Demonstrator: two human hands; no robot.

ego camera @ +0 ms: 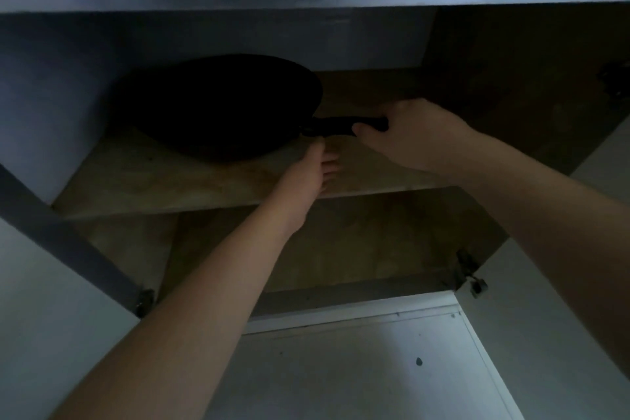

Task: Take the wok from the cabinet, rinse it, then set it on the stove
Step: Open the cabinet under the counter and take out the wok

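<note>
Dim cabinet interior fills the view, its doors swung wide on both sides, a metal hinge catching a little light at the lower right edge of the opening. On the worn wooden shelf sits the wok, and it is a dark one: matte black all over, a broad round bowl with a smooth rim, so deep in shadow that its inside gives away no detail at all. It sits toward the left half of the shelf, close to the pale left wall. A straight black handle juts out to the right from the rim. And there is the right hand, fingers and thumb curled around the far end of that handle, a firm wrap with the thumb tip showing underneath. The left hand reaches in lower, fingers extended and loose, right at the wok's near edge below where the handle joins; whether the fingertips actually touch the metal is hard to tell in this gloom. Below the shelf lies a second, darker compartment.
</note>
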